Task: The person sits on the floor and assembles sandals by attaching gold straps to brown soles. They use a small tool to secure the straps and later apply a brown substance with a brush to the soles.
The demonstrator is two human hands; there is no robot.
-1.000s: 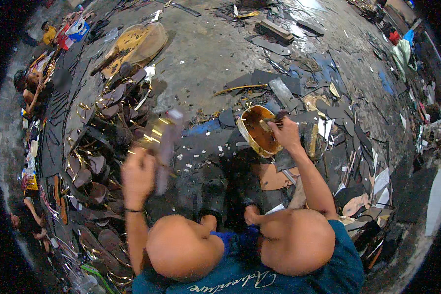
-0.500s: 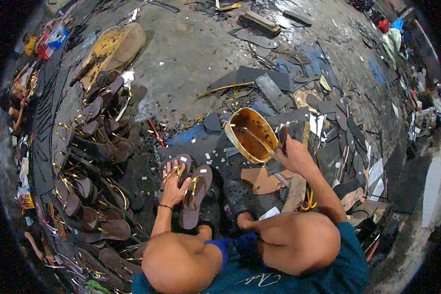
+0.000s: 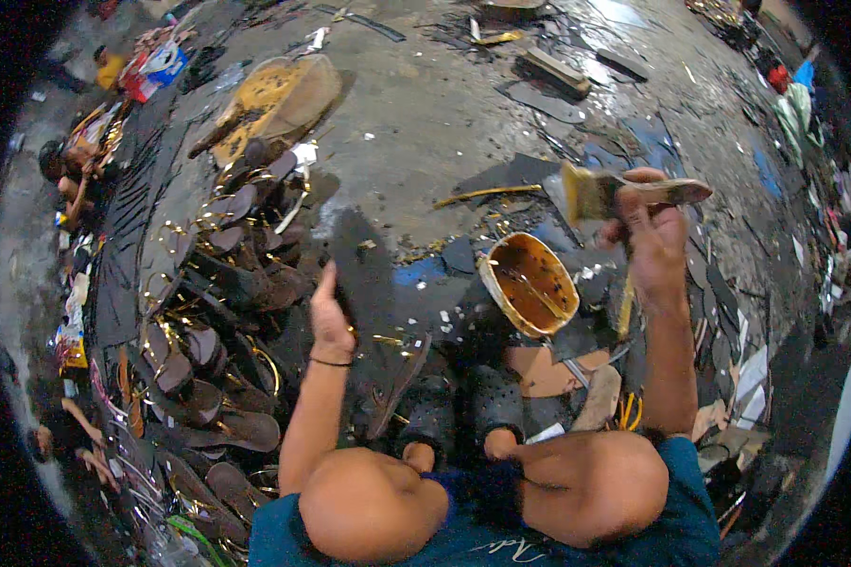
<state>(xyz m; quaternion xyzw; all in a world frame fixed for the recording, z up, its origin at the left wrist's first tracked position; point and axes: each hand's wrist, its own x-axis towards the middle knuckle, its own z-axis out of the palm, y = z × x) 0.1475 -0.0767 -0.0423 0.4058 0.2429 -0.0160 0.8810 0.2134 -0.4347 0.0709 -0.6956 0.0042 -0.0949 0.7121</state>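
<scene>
My left hand (image 3: 330,319) is raised beside the sandal heap, thumb upward and most fingers hidden. Against it is a smooth dark sandal (image 3: 367,283), apparently held on edge with its dark underside showing. Another sandal (image 3: 405,383) with a gold strap stands tilted on the floor before my left foot. My right hand (image 3: 654,227) grips a wide, flat paintbrush (image 3: 591,194) up in the air, bristles to the left and handle to the right. Below and left of it stands a cut-open plastic tub (image 3: 487,282), its inside coated orange-brown with dark lumps.
Many dark sandals with gold straps (image 3: 227,416) lie heaped at my left. Beyond them is a yellow, stained container (image 3: 279,99). Scraps of dark sheet (image 3: 511,175) and a tan offcut (image 3: 548,370) litter the floor. My feet in black clogs (image 3: 497,402) are in front.
My right hand has gone from the tub up and right, lifting the paintbrush clear. My left hand has lifted off the floor with a sandal; the other sandal now stands tilted. The view has shifted.
</scene>
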